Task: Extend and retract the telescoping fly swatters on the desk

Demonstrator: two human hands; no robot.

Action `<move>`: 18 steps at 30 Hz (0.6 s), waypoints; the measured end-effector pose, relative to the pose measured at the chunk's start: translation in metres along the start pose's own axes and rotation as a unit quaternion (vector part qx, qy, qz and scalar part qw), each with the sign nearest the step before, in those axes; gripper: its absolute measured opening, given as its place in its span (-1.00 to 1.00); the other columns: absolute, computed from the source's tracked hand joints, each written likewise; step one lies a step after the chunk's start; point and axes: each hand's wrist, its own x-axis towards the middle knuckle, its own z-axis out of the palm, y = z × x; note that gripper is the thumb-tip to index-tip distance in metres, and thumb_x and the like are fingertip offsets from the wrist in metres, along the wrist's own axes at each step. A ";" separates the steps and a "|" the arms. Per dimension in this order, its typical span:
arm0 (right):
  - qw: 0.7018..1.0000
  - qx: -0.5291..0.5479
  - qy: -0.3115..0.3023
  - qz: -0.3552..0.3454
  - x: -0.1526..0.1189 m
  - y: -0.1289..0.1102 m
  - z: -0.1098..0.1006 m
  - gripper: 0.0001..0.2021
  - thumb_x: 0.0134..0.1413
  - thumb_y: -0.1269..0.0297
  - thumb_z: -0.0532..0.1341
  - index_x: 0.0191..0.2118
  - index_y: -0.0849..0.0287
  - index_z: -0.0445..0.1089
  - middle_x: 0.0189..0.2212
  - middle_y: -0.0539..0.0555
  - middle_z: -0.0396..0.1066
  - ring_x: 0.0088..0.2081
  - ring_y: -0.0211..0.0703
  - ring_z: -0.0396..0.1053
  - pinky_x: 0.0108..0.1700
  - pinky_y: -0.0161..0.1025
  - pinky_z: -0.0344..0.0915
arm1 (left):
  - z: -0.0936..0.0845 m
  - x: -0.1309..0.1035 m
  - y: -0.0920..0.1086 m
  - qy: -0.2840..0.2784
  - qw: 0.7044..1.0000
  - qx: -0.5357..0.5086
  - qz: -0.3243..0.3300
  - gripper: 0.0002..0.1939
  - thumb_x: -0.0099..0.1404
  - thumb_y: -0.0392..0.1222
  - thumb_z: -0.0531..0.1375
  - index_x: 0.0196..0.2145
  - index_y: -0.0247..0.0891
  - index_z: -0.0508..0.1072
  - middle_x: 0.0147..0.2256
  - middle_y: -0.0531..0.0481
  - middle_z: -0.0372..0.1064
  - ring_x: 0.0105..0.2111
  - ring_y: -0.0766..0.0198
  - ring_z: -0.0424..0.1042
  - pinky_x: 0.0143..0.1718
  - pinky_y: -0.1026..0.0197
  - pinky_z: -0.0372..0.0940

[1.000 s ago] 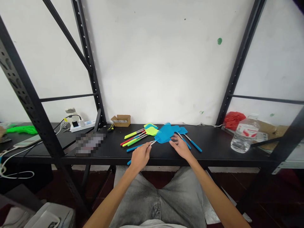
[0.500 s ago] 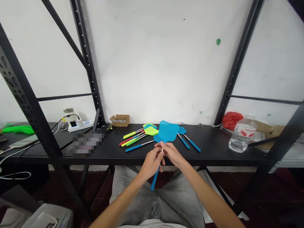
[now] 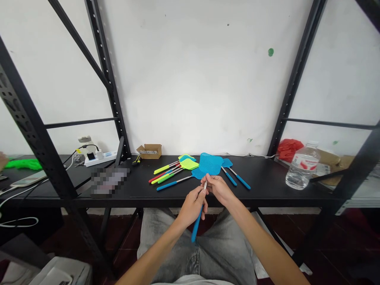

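Note:
Between my hands is a blue fly swatter point(image 3: 211, 163) with a perforated head, a thin metal shaft and a blue handle hanging down toward my lap. My left hand point(image 3: 193, 204) is closed around it where the handle meets the shaft. Higher up, my right hand point(image 3: 219, 189) pinches the shaft just below the head. Left of the held head lie several swatters, among them a yellow-green one point(image 3: 189, 164) and a blue-handled one point(image 3: 166, 185). Two more blue swatters point(image 3: 244, 181) rest on the right.
The black table point(image 3: 261, 174) stands against a white wall within a black metal frame. A small cardboard box point(image 3: 150, 151) sits at the back left. On the right are a water bottle point(image 3: 303, 166) and a red plastic bag point(image 3: 289, 149). A power strip point(image 3: 101, 158) lies far left.
The swatter's handle has swung slightly right and lower, and a bit more metal shaft shows between my hands. Both hands have shifted slightly right. At the far left edge, something skin-toned has appeared.

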 end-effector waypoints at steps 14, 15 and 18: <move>0.995 -0.001 0.092 -0.035 0.008 -0.016 -0.035 -0.53 -0.16 -0.21 0.42 -0.42 0.11 0.40 -0.35 0.08 0.50 -0.31 -0.08 0.46 -0.34 -0.21 0.31 | 0.018 -0.001 0.012 -0.059 0.995 -0.062 -0.045 -0.58 0.38 0.23 -0.01 -0.24 -0.21 0.28 -0.67 0.14 0.32 -0.78 0.37 0.20 -0.74 0.40 0.03; 0.994 -0.002 0.106 -0.040 0.009 -0.018 -0.040 -0.53 -0.17 -0.22 0.43 -0.42 0.10 0.39 -0.33 0.08 0.51 -0.31 -0.07 0.47 -0.35 -0.21 0.31 | 0.020 -0.003 0.012 -0.070 0.994 -0.064 -0.047 -0.58 0.38 0.23 -0.01 -0.24 -0.21 0.27 -0.67 0.13 0.32 -0.78 0.37 0.21 -0.74 0.39 0.04; 0.989 -0.012 0.139 -0.054 0.011 -0.026 -0.057 -0.52 -0.17 -0.23 0.41 -0.42 0.09 0.35 -0.29 0.12 0.52 -0.30 -0.05 0.47 -0.36 -0.21 0.33 | 0.026 -0.008 0.014 -0.094 0.993 -0.055 -0.055 -0.61 0.40 0.20 -0.03 -0.26 -0.20 0.26 -0.66 0.13 0.32 -0.77 0.37 0.21 -0.74 0.39 0.06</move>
